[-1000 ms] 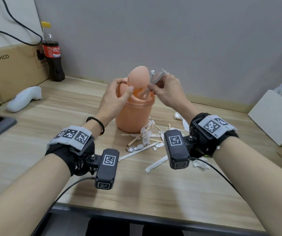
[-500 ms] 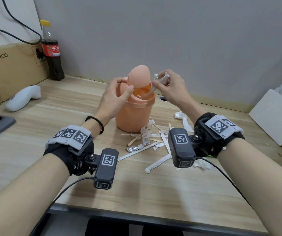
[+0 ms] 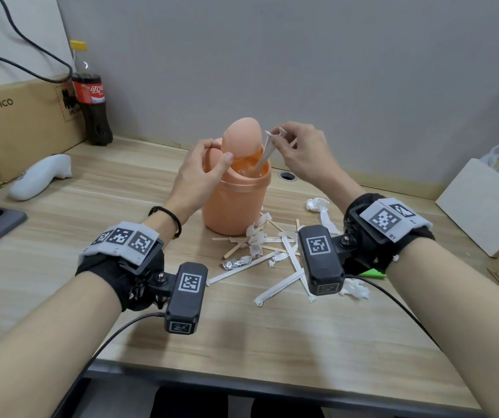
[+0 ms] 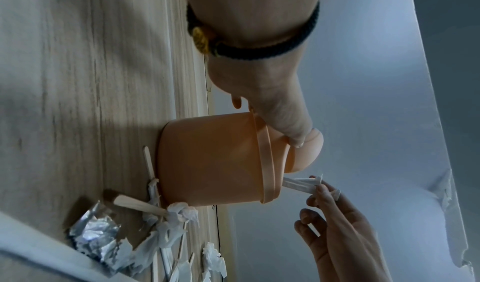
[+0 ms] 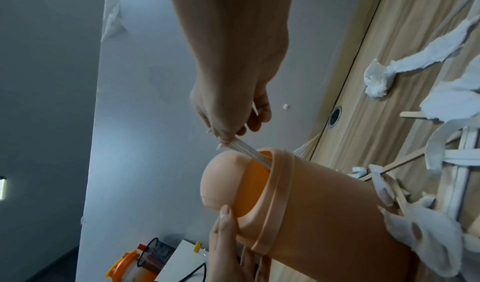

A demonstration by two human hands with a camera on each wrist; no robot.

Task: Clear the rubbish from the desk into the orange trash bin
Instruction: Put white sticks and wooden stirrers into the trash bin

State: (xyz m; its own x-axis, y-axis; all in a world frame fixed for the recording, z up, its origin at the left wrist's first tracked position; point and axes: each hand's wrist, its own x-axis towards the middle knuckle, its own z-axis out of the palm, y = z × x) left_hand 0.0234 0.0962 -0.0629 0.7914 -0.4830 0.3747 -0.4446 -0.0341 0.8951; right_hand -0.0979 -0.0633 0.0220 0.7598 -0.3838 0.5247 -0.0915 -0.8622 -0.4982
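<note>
Rubbish (image 3: pixel 260 251) mostly waits on the desk (image 3: pixel 61 236) at 5 o'clock of the orange trash bin (image 3: pixel 236 200) in the head view, while the left wrist view shows the left hand (image 4: pixel 280 118) gripping its tilted lid (image 4: pixel 309 153), and the right wrist view shows the right hand (image 5: pixel 228 110) pinching wrapper strips (image 5: pixel 249 151) half inside.

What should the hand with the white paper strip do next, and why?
Probably let go. The right hand pinches the paper strip by its top, and its lower end already pokes into the orange trash bin, whose lid the left hand holds tipped open.
</note>
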